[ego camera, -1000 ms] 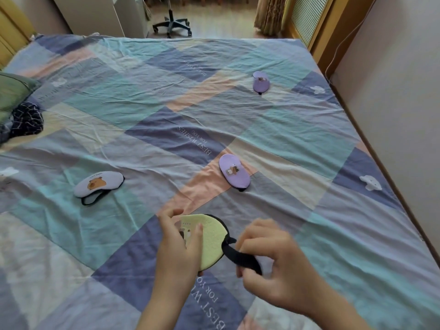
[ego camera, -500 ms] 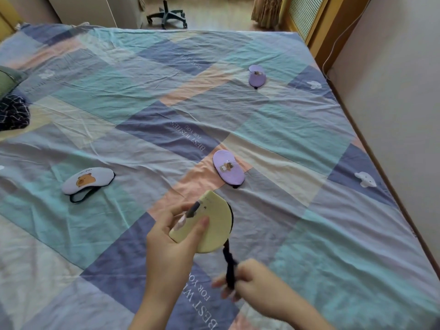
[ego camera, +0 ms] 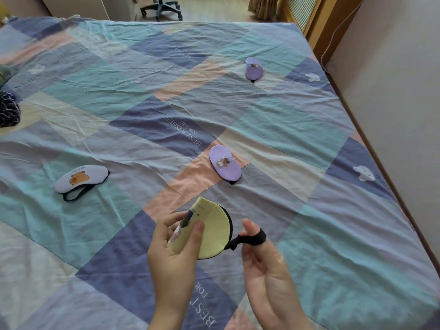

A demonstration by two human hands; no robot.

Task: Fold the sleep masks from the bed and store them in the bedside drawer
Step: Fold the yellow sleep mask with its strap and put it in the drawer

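My left hand [ego camera: 175, 256] holds a yellow sleep mask [ego camera: 212, 232] folded in half, lifted above the bed near its front. The mask's black strap [ego camera: 250, 238] is looped around a finger of my right hand [ego camera: 266, 265], pulled taut to the right. A purple mask [ego camera: 225, 166] lies folded in the middle of the bed. A second purple mask [ego camera: 254, 69] lies folded further back on the right. A white mask with an orange animal print [ego camera: 81, 177] lies unfolded on the left, its strap trailing below it. The bedside drawer is not in view.
The bed [ego camera: 119, 96] has a patchwork cover of blue, teal, peach and cream. Dark patterned cloth [ego camera: 8, 110] lies at its left edge. A wall [ego camera: 392, 91] runs along the right side. An office chair base [ego camera: 162, 9] stands on the floor beyond the bed.
My left hand lifted the folded yellow mask off the bed. My right hand drew the black strap down, then up and to the right, where it now loops a finger.
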